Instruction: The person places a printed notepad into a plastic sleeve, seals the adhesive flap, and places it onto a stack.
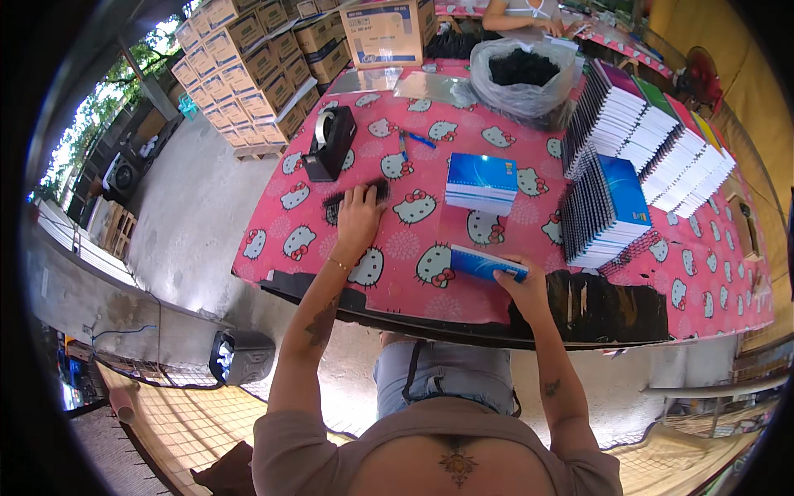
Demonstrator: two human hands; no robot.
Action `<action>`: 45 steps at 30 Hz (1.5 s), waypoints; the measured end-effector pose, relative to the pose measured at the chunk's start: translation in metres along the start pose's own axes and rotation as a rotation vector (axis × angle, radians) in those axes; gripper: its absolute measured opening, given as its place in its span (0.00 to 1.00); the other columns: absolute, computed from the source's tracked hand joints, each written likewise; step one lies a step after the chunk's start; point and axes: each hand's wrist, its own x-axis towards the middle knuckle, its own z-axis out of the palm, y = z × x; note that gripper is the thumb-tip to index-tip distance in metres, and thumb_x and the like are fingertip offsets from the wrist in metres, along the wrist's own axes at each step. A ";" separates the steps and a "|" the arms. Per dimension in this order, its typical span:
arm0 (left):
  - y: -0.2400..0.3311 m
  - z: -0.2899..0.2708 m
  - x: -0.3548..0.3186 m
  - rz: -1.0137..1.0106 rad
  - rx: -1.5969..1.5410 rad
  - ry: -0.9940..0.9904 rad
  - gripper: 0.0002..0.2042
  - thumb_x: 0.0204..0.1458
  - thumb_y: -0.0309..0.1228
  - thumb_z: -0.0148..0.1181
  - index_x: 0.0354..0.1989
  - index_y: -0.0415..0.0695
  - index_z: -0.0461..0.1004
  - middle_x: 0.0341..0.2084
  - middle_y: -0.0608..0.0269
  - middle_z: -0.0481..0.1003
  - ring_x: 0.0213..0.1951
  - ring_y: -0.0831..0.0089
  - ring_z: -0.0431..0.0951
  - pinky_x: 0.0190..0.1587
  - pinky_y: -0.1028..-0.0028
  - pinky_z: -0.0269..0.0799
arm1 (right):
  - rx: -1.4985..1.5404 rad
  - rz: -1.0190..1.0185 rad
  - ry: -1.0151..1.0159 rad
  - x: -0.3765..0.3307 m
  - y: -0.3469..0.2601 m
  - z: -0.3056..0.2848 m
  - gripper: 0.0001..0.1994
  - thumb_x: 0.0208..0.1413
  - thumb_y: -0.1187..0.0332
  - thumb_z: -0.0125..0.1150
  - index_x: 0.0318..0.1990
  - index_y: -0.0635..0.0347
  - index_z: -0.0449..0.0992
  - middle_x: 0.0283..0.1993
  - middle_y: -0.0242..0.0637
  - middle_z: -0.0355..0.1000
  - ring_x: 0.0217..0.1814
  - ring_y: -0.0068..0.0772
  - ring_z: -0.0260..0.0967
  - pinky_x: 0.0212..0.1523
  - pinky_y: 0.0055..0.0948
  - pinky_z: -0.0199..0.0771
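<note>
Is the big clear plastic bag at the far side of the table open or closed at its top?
Open. The plastic bag has its mouth spread wide, showing the dark contents inside.

Glossy-covered paper notebook (pixel 484 264), smooth pink plastic-looking tablecloth (pixel 413 248), crinkly clear plastic bag (pixel 521 78), matt cardboard boxes (pixel 248 66).

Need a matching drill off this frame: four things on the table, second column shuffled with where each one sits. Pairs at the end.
Things:
1. tape dispenser
2. clear bag of black pieces
3. blue notebook
4. black binding strip

Places:
A. at the near table edge, held in the right hand
B. under the left hand, on the pink tablecloth
C. far side of the table, middle, next to a cardboard box
D. left part of the table, beyond the left hand

Pairs: 1-D, 2-C, 3-A, 4-B
</note>
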 end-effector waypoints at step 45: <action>0.123 -0.110 -0.013 0.226 -0.781 -0.277 0.09 0.57 0.30 0.62 0.43 0.42 0.77 0.32 0.57 0.75 0.32 0.57 0.78 0.34 0.62 0.72 | -0.207 -0.198 -0.142 -0.027 -0.011 0.005 0.11 0.56 0.75 0.67 0.47 0.64 0.80 0.36 0.34 0.77 0.39 0.22 0.71 0.43 0.25 0.71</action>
